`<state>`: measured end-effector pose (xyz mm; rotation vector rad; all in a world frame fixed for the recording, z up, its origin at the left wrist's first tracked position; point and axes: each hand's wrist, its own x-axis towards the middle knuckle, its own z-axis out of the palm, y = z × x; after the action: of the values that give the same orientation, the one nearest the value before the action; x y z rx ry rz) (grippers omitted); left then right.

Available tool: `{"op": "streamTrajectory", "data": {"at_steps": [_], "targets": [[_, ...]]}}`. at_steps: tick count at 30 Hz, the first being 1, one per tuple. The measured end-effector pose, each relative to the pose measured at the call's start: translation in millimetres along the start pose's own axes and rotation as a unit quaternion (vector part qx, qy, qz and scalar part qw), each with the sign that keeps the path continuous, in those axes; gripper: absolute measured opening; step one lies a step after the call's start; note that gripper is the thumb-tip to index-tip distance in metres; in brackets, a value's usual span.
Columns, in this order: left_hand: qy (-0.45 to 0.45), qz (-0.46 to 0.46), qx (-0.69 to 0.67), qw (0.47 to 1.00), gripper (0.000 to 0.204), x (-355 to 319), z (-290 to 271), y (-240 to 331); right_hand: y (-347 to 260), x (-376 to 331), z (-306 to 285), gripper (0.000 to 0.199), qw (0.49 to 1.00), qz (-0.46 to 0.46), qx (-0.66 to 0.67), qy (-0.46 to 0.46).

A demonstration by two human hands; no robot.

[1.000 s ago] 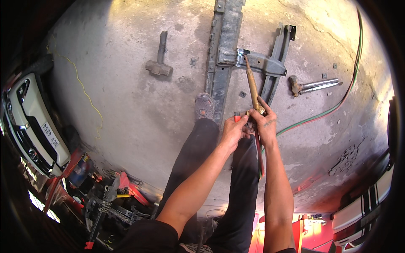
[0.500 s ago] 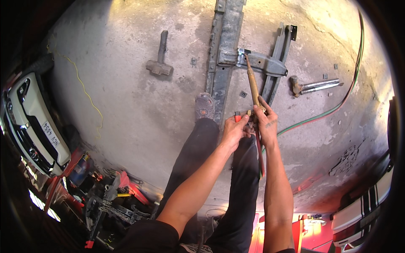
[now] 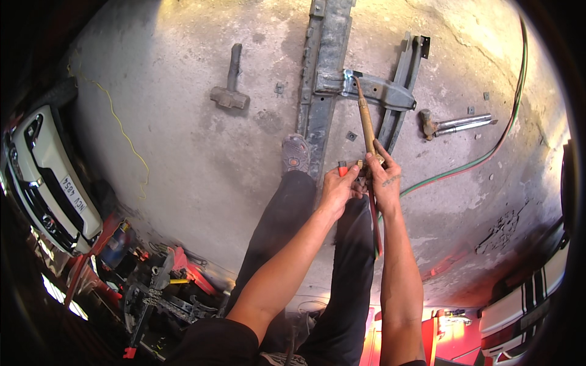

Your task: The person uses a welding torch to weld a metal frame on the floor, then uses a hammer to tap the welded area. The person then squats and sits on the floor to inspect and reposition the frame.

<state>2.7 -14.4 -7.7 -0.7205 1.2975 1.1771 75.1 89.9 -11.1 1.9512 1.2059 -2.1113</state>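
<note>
1. Since a second ago, in the head view, the thumb of the right hand point(image 3: 387, 178) has slid off the brass knob point(image 3: 360, 164) and up onto the torch point(image 3: 365, 119), leaving the knob exposed
2. Torch aim looks almost unaltered: its bent tip is over the grey bracket point(image 3: 390, 94), near the end by the long steel rail point(image 3: 320, 122); whether it touches, or a flame burns, I cannot tell
3. That suggests a change of grip, with the work spot kept
4. Right hand is closed round the torch body, fingers wrapped
5. Left hand point(image 3: 337, 186) is curled shut on a small red object point(image 3: 343, 169), its thumb tip just beside the knob
6. Bracket, rail and sledgehammer point(image 3: 230, 97) lie on the floor point(image 3: 195, 165), unmoved
</note>
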Motion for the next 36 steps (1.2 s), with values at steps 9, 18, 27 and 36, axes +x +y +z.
{"op": "streamTrajectory", "data": {"at_steps": [9,18,27,36], "targets": [[-0.003,-0.006,0.001,1.0,0.028,2.1,-0.7,-0.6,-1.0,1.5,0.2,0.052,1.0,-0.002,0.001,-0.003],[0.0,-0.001,-0.004,1.0,0.028,0.8,0.4,0.7,-4.8,-0.2,1.4,0.052,1.0,0.01,0.0,-0.003],[-0.002,-0.001,-0.006,1.0,0.026,-0.1,0.8,1.7,-7.6,-1.2,0.9,0.053,1.0,0.013,-0.008,-0.011],[-0.001,0.003,-0.005,1.0,0.026,-1.6,2.0,3.3,-4.0,0.6,-0.1,0.052,1.0,-0.003,-0.02,-0.008]]}}
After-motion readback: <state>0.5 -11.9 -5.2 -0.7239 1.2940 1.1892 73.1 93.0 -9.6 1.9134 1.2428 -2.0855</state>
